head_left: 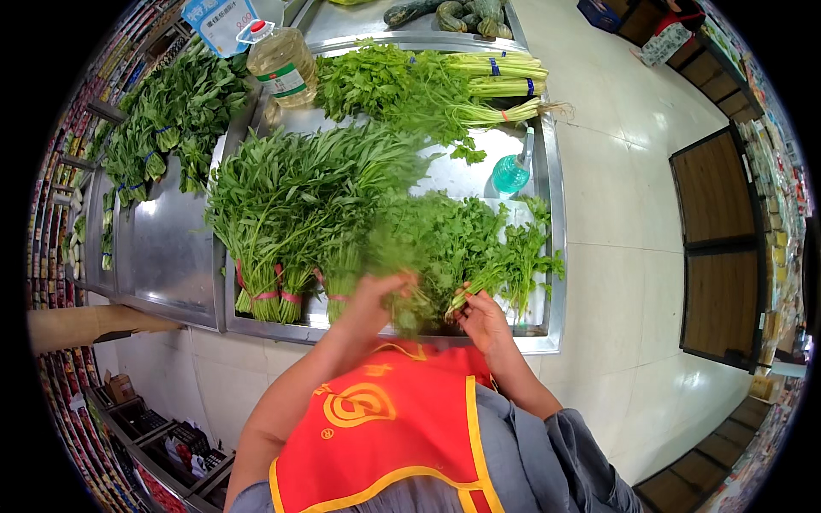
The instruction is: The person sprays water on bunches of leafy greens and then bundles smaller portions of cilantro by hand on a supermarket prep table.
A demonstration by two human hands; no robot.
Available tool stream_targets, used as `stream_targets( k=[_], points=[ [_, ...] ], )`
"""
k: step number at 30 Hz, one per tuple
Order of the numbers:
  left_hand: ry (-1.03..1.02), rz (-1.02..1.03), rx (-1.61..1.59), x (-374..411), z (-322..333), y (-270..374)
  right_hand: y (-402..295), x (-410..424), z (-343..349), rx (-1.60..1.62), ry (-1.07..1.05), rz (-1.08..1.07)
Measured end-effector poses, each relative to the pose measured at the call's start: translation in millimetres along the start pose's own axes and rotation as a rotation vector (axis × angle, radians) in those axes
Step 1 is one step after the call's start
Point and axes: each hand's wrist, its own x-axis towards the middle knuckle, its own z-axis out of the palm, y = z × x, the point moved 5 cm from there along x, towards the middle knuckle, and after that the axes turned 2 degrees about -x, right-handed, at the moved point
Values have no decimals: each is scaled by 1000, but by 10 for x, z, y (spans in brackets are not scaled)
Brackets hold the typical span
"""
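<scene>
My right hand [482,315] has its fingers closed on the stems of a small bunch of leafy herbs [487,272], which looks like cilantro. My left hand [389,288] is blurred by motion at the left end of the herb pile [462,224]; whether it grips a sprig is not clear. Left of it stand bundles of long-leaved greens [288,192] tied with pink bands. A few loose sprigs [523,256] lie right of my right hand, on a white sheet. All of this is in a steel display tray [557,301].
Celery bundles [507,70] with blue bands lie at the tray's far side. A teal spray bottle [512,173] stands near the right rim, and an oil jug [285,70] at the far left. Leafy greens [186,96] fill part of the adjoining tray. A person [673,35] is at the far right.
</scene>
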Motion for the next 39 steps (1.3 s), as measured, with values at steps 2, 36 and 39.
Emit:
stream_targets(
  k=[2,36,39],
  points=[
    [-59,42,-70,117,-183,-99,-35,-74,-46,-24,67,38],
    [137,-90,100,123,-176,-197,-738,107,-170,186,-360,-293],
    [101,-77,176,53,33,-77,-730,-16,138,402,-390,-239]
  ],
)
